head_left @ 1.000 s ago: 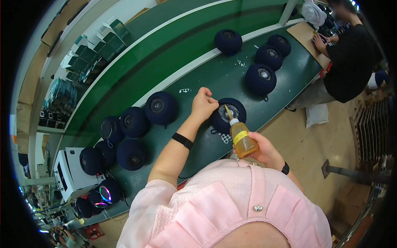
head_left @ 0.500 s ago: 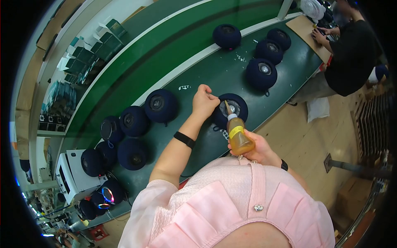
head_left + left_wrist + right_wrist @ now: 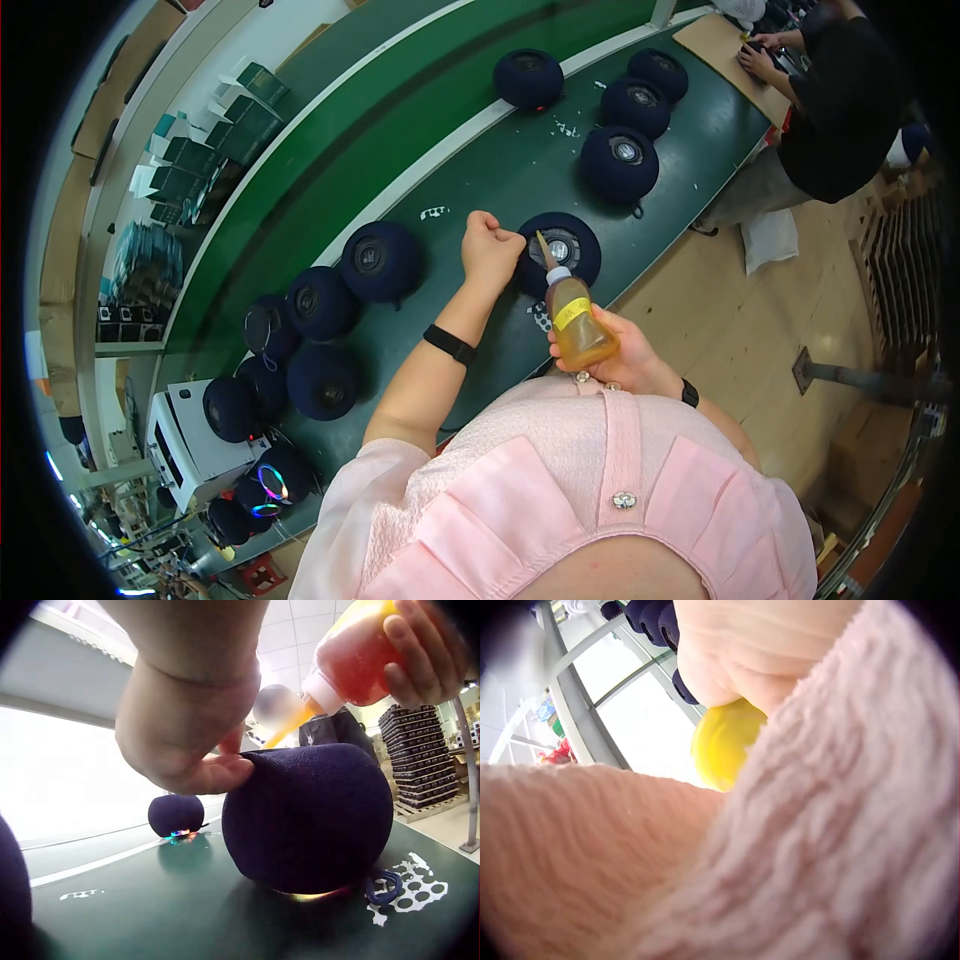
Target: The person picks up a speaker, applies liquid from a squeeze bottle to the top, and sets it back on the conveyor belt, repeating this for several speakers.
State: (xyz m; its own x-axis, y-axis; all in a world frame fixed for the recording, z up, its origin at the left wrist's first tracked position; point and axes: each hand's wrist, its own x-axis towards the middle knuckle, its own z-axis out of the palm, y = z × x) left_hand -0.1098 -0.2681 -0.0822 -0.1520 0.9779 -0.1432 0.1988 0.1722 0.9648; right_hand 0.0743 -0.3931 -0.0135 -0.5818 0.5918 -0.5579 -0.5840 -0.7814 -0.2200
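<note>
A round dark-blue speaker (image 3: 582,232) stands on the green table, its top opening facing up. The left hand (image 3: 489,252) pinches the fabric at its rim; in the left wrist view the thumb and fingertips of that hand (image 3: 187,742) hold the cloth edge of the speaker (image 3: 307,817). A bottle of amber liquid with a yellow label (image 3: 580,325) is gripped by the right hand (image 3: 635,355), its pointed nozzle tilted over the opening. The left wrist view shows the nozzle (image 3: 289,727) behind the upper rim. In the right wrist view, the right hand (image 3: 757,645) covers part of the bottle (image 3: 727,742).
Several similar speakers (image 3: 380,262) stand to the left and others (image 3: 620,165) at the upper right. A white box-shaped machine (image 3: 195,430) is at the lower left. A person in black (image 3: 845,110) works at the table's far end. Boxes (image 3: 190,155) fill a shelf.
The bottle has turned more upright in view, its nozzle still over the speaker's opening. The left hand keeps its pinch at the rim. The whole head view has shifted slightly.
</note>
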